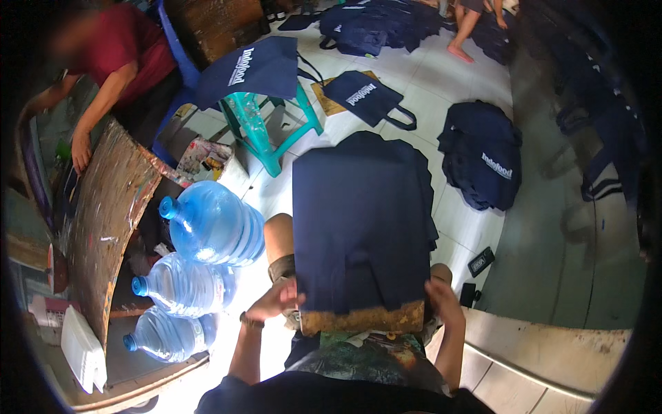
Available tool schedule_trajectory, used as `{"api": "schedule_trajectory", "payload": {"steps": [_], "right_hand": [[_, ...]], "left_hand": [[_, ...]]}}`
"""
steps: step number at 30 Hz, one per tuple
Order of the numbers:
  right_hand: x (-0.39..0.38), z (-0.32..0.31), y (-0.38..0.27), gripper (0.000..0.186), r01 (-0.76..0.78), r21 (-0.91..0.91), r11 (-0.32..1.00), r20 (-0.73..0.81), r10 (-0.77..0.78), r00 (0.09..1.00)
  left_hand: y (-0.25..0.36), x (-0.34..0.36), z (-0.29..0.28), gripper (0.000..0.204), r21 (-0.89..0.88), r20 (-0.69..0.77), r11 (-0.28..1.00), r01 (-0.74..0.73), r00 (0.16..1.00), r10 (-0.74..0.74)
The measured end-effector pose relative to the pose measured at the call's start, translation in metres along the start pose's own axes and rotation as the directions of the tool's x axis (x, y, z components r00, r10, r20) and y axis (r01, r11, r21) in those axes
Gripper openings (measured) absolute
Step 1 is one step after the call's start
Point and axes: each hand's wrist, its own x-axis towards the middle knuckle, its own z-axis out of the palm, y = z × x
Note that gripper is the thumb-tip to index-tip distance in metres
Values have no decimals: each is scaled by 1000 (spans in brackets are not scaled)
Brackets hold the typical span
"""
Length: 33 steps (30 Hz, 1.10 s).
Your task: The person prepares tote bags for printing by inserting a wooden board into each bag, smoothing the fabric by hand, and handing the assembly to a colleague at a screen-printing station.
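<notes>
L hand (279, 298) at wooden board's (365, 321) near-L corner, fingers half-bent, slightly spread, tips by cloth edge, contact unclear. R hand (445, 300) near near-R corner, forearm raised fwd; finger spread/pinch can't tell. Navy cloth stack (362, 221) flat on board, near strip bare.

White lettering is printed on a navy bag (252, 72) at left, a flat bag (362, 96) farther right, the right-hand bag pile (476, 152) and the far pile (379, 29).
</notes>
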Motion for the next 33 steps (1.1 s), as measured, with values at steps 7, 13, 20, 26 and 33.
{"api": "schedule_trajectory", "payload": {"steps": [7, 13, 20, 26, 33], "right_hand": [[-7, 36, -6, 46, 282, -98, 954, -173, -295, 940], [10, 175, -215, 40, 784, 176, 595, 129, -804, 581], [50, 357, -315, 27, 847, 184, 499, 436, -814, 385], [54, 441, -358, 28, 932, -51, 358, 590, -743, 317], [-12, 474, -374, 39, 973, 168, 159, 614, -789, 23]], "left_hand": [[-3, -67, 23, 17, 83, -373, 922, -379, 846, 382], [92, -137, -5, 45, -213, -883, 696, -685, 440, 162], [90, -203, -43, 47, 201, -973, 888, -413, -192, 131], [106, -241, -60, 73, 420, -855, 782, 460, -88, 510], [89, -239, -87, 65, 449, -786, 582, 678, -10, 618]]}}
